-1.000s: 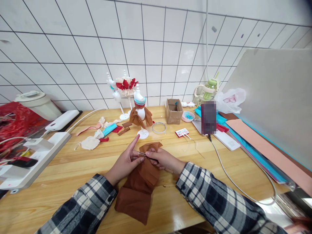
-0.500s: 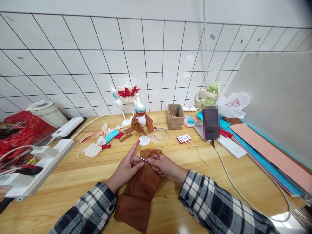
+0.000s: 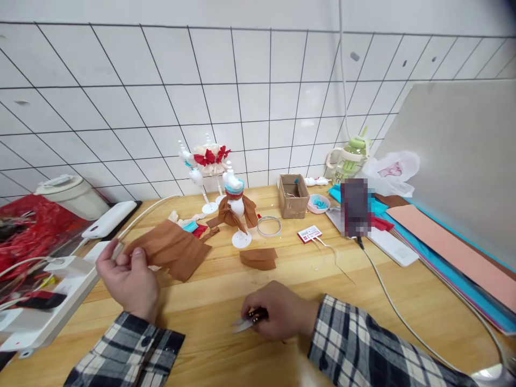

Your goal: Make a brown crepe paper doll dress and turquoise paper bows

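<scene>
My left hand [image 3: 131, 277], at the left of the table, pinches a piece of brown fabric [image 3: 173, 250] by its edge, and the cloth stretches out to the right. My right hand [image 3: 278, 310] is closed around small scissors [image 3: 245, 323], low over the middle of the table, silver blades pointing left. Their handle is mostly hidden in my fingers. A smaller brown fabric piece [image 3: 260, 259] lies flat beyond my right hand. Behind it stands a small white doll form [image 3: 237, 207] on a round base, draped with brown cloth and a blue and red band.
Two more white stands, one with a red-bowed frill [image 3: 212, 157], are behind. A cardboard box [image 3: 293, 198], pink dish [image 3: 318, 203], metal hoop [image 3: 269, 226] and labelled packet [image 3: 309, 234] lie rightward. A power strip [image 3: 60, 301] is left; coloured sheets [image 3: 451, 252] lie right.
My left hand has moved left with the larger brown fabric, away from my right hand. The smaller brown piece now lies separately on the table. My right hand has come nearer with the scissors.
</scene>
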The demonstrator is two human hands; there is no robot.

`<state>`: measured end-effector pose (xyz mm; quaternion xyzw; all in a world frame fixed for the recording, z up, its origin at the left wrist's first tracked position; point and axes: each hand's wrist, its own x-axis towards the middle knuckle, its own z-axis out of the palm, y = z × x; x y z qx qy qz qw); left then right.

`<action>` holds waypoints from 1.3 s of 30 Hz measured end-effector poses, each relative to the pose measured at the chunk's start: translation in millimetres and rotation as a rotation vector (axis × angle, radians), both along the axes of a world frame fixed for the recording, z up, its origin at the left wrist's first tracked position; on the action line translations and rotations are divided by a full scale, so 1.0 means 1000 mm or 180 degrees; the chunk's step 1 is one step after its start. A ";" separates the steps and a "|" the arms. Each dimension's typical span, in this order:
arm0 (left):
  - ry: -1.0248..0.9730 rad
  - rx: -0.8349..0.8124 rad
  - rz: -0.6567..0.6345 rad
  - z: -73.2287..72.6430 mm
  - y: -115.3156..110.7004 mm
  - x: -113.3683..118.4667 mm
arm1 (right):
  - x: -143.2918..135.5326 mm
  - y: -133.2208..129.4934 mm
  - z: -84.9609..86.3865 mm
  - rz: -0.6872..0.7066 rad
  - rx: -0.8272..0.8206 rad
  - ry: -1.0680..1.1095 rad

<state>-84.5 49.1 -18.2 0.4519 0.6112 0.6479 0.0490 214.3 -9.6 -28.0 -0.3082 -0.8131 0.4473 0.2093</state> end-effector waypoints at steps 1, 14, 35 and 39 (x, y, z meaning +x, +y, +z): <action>0.0080 0.0040 -0.0073 -0.002 0.000 0.002 | 0.000 -0.001 0.001 -0.0055 0.0201 -0.0004; 0.3061 0.0399 -0.1688 0.003 -0.030 0.066 | 0.037 0.033 -0.003 -0.1073 0.0929 -0.0583; 0.3209 -0.0996 -0.3992 0.009 -0.028 0.104 | 0.038 0.055 -0.028 -0.2119 -0.0352 0.0806; 0.3276 -0.0995 -0.3849 0.005 -0.027 0.101 | 0.037 0.058 -0.032 -0.2145 -0.0529 0.1069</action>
